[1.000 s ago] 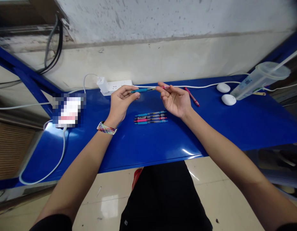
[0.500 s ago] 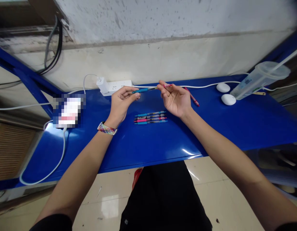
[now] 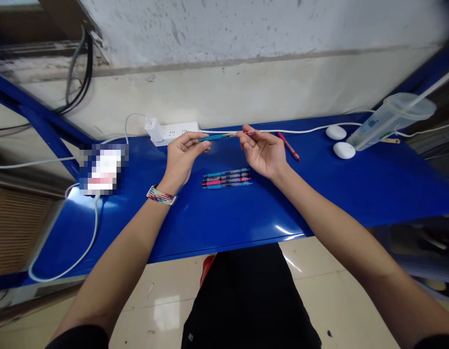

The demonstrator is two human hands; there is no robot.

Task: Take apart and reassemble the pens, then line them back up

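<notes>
Pinched in my left hand (image 3: 184, 155) is the blue grip of a pen (image 3: 217, 137), held level above the table. My right hand (image 3: 264, 151), palm up, holds the pen's other end, where a red part (image 3: 249, 132) shows at the fingertips. Below and between the hands, several pens (image 3: 227, 179) lie side by side, with blue, black and pink grips. A red pen (image 3: 289, 146) rests at a slant just right of my right hand.
On the blue table (image 3: 224, 223), a power strip (image 3: 179, 131) with a charger is at the back. A blurred phone (image 3: 104, 169) with a white cable lies left. Two white rounded objects (image 3: 344, 150) and a clear cup with straw (image 3: 390, 121) stand right.
The red part at my right fingertips has shifted slightly left, toward my left hand. Both hands keep their hold, and the pens on the table have not moved.
</notes>
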